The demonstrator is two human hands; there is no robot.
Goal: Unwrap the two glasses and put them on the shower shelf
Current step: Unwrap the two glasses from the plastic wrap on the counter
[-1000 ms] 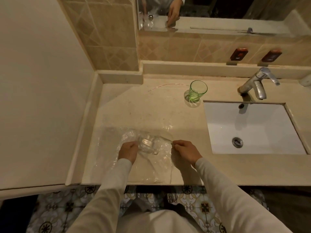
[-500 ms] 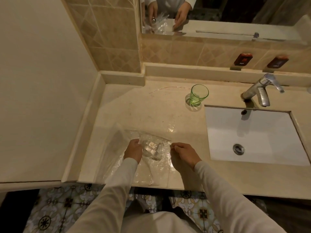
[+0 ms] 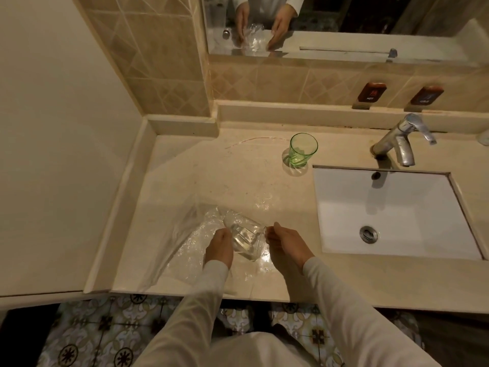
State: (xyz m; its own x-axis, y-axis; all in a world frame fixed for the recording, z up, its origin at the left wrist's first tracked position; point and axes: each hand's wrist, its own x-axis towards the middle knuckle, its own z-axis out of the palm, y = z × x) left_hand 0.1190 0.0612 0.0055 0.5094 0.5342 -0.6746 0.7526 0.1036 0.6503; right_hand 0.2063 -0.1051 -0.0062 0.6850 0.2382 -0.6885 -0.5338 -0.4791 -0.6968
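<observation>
A clear glass (image 3: 244, 238) lies on its side on the beige counter, still partly inside crinkled clear plastic wrap (image 3: 190, 234) that spreads out to its left. My left hand (image 3: 219, 246) holds the glass at its left side. My right hand (image 3: 284, 241) pinches the edge of the wrap just right of the glass. A green glass (image 3: 301, 151) stands upright and bare farther back on the counter, near the sink's left corner.
A white sink (image 3: 391, 215) with a chrome tap (image 3: 399, 140) fills the right side of the counter (image 3: 206, 176). A raised ledge (image 3: 277, 112) and a mirror (image 3: 330, 25) run along the back. A wall (image 3: 53, 128) closes the left. Patterned floor tiles (image 3: 100, 329) show below.
The glass has rolled toward me and tilted, more of it now free of the wrap. Both hands have drawn a little closer together. The camera view has tipped downward.
</observation>
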